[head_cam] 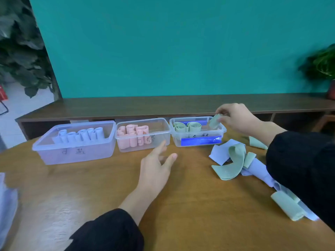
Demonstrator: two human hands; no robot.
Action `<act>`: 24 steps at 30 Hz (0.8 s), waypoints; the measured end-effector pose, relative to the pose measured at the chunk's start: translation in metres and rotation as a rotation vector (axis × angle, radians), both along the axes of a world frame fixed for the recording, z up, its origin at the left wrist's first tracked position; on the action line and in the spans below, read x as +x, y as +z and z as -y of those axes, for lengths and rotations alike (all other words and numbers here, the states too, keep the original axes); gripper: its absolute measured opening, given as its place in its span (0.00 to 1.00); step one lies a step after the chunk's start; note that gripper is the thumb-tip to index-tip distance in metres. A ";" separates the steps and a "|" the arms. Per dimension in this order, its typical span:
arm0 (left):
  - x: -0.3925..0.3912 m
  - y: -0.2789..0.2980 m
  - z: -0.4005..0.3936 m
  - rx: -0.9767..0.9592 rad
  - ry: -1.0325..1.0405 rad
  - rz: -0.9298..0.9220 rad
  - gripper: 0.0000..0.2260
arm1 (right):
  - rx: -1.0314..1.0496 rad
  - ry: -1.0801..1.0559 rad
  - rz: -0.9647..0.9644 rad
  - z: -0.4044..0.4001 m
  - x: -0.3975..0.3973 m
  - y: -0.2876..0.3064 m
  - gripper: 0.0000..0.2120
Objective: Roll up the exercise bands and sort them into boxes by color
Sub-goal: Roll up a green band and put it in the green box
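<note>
Right hand (235, 118) pinches rolled pale-green band (214, 121), tilted, directly above right end of clear plastic box with blue clips (198, 140); drop is straight down. Left hand (155, 163) spread open, empty, over wooden tabletop (90, 187).

You work at a round wooden table (181, 205). Beyond it a long dark wooden shelf (163, 105) runs along a teal wall (163, 46). To your far left stands a large leafy plant (21, 51) beside a pale tiled floor (21, 105). At the shelf's right end sits a potted plant (324, 64), blurred.
</note>
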State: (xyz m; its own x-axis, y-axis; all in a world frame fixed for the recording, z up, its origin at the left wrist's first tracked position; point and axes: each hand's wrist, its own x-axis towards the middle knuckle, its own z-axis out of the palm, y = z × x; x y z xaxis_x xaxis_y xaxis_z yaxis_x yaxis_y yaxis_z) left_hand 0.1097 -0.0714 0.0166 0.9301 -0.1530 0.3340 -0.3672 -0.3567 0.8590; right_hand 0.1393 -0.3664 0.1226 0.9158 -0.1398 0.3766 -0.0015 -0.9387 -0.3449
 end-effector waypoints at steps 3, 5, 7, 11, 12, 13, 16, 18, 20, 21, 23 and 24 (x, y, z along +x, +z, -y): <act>0.004 -0.007 0.004 -0.003 0.048 0.037 0.23 | -0.052 -0.016 -0.024 0.015 0.030 -0.008 0.10; 0.005 -0.009 0.006 0.012 0.038 0.052 0.22 | -0.089 -0.010 -0.058 0.018 0.047 -0.011 0.09; 0.006 -0.009 0.009 0.032 0.039 0.047 0.23 | -0.143 0.000 -0.148 0.019 0.061 -0.013 0.10; 0.006 -0.010 0.012 0.066 -0.008 0.085 0.26 | -0.287 -0.039 -0.300 0.014 0.076 -0.015 0.11; 0.005 -0.010 0.012 0.073 -0.025 0.100 0.26 | -0.312 -0.049 -0.305 0.013 0.079 -0.016 0.12; 0.004 -0.010 0.012 0.075 -0.036 0.111 0.26 | -0.333 -0.052 -0.307 0.012 0.082 -0.016 0.12; 0.002 -0.011 0.013 0.081 -0.070 0.133 0.27 | -0.393 -0.045 -0.311 0.009 0.093 -0.020 0.13; 0.001 -0.012 0.013 0.087 -0.113 0.129 0.29 | -0.397 -0.053 -0.310 0.009 0.098 -0.024 0.15; 0.001 -0.013 0.012 0.092 -0.147 0.116 0.31 | -0.352 -0.053 -0.299 0.010 0.103 -0.030 0.18; 0.000 -0.013 0.012 0.096 -0.152 0.110 0.32 | -0.323 -0.048 -0.292 0.012 0.104 -0.032 0.19; 0.000 -0.013 0.012 0.096 -0.152 0.108 0.33 | -0.295 -0.041 -0.277 0.014 0.108 -0.035 0.18; 0.000 -0.013 0.011 0.097 -0.151 0.108 0.33 | -0.297 -0.037 -0.272 0.015 0.109 -0.035 0.17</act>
State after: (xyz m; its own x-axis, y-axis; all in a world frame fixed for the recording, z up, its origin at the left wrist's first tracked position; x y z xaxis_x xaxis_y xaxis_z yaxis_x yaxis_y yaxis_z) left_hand 0.1099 -0.0827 0.0032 0.8535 -0.3244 0.4077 -0.5112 -0.3699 0.7758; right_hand 0.2484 -0.3817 0.0878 0.9840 -0.0957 0.1501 -0.0905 -0.9951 -0.0410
